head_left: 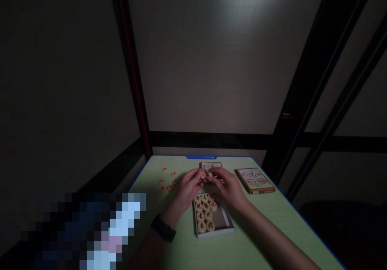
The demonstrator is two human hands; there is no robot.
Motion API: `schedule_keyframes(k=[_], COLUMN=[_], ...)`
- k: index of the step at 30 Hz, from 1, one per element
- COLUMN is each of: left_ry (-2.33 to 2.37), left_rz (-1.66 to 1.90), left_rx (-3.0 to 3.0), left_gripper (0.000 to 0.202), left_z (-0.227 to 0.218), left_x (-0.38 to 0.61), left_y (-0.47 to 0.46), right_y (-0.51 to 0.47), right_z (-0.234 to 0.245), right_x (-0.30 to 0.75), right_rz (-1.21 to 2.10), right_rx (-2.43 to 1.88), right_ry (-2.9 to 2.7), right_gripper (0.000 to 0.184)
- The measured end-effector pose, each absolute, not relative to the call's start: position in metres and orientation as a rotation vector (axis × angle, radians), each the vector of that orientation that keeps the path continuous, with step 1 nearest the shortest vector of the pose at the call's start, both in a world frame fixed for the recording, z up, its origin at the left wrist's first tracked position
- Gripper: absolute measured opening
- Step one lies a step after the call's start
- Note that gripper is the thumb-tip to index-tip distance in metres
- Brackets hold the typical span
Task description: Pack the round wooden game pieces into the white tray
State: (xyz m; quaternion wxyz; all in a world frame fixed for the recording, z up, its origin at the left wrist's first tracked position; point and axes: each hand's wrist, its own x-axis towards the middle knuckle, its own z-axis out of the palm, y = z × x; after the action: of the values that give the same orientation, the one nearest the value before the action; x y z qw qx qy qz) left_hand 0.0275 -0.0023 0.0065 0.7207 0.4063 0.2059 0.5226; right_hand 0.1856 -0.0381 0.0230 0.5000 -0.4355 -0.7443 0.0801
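Note:
My left hand [188, 189] and my right hand [230, 187] meet above a shallow open box [227, 221] on a green table. The left hand pinches a round pale wooden game piece [202, 175] with red marking between its fingertips. The right hand's fingers are curled closed right beside it, and what they hold is hidden. Several round pieces with dark and red characters [205, 213] lie in rows inside the box. A dark watch [163, 229] is on my left wrist.
Several loose red-marked pieces [167, 179] lie on the table to the left. A box lid [255, 180] lies at the right, another printed card or box [211, 165] behind the hands. Dark metal frame posts and grey walls surround the blue-edged table [272, 229].

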Motion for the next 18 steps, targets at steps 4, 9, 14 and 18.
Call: schedule_keyframes(k=[4,9,14,18], left_ry=[0.498,0.596,0.669,0.648], left_rz=[1.118,1.076,1.045,1.026], left_rx=[0.888,0.91,0.959,0.944], left_gripper=[0.042,0.054,0.057,0.059], left_z=[0.009,0.009,0.011,0.014], left_x=[0.026,0.03,0.031,0.03], left_y=[-0.003,-0.006,-0.011,-0.013], right_y=[-0.041,-0.046,-0.048,-0.049], right_z=[0.025,0.02,0.016,0.015], right_x=[0.184,0.179,0.178,0.178], right_rz=[0.155,-0.009,-0.133,-0.152], right_rx=[-1.015,-0.963,-0.969,-0.977], right_ry=[-1.774,-1.895,-1.945,-1.953], right_gripper=[0.013,0.017,0.015,0.014])
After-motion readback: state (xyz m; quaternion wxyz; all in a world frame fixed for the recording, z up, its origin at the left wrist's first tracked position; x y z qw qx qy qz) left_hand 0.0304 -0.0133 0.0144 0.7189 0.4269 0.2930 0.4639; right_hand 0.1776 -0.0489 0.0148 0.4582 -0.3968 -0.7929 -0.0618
